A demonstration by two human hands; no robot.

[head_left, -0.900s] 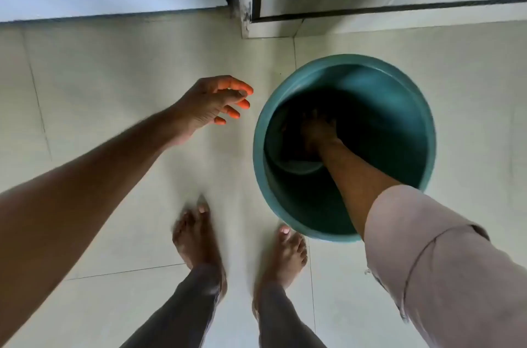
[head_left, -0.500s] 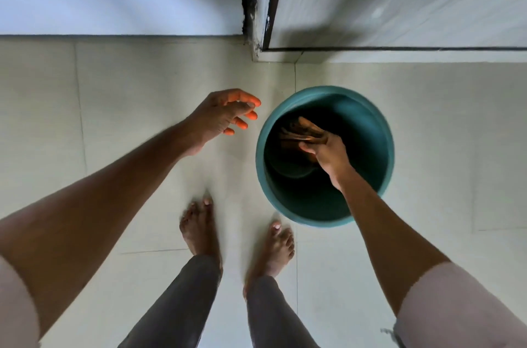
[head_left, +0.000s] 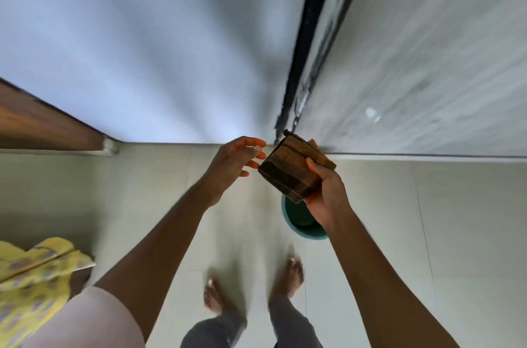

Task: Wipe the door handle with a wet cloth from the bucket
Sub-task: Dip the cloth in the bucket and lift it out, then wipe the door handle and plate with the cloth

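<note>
My right hand holds a folded brown cloth with dark stripes, lifted above the teal bucket. Only part of the bucket's rim and inside shows beneath the cloth and my wrist. My left hand hovers just left of the cloth, fingers spread, fingertips close to its edge but apart from it. The grey door rises on the right, behind a dark frame edge. No door handle is in view.
A pale wall fills the upper left. A brown wooden panel angles in at the left edge. Yellow patterned fabric lies at the lower left. My bare feet stand on light floor tiles just before the bucket.
My right hand came up out of the bucket with the cloth in it. The view has tilted upward, and my left hand has moved in toward the cloth.
</note>
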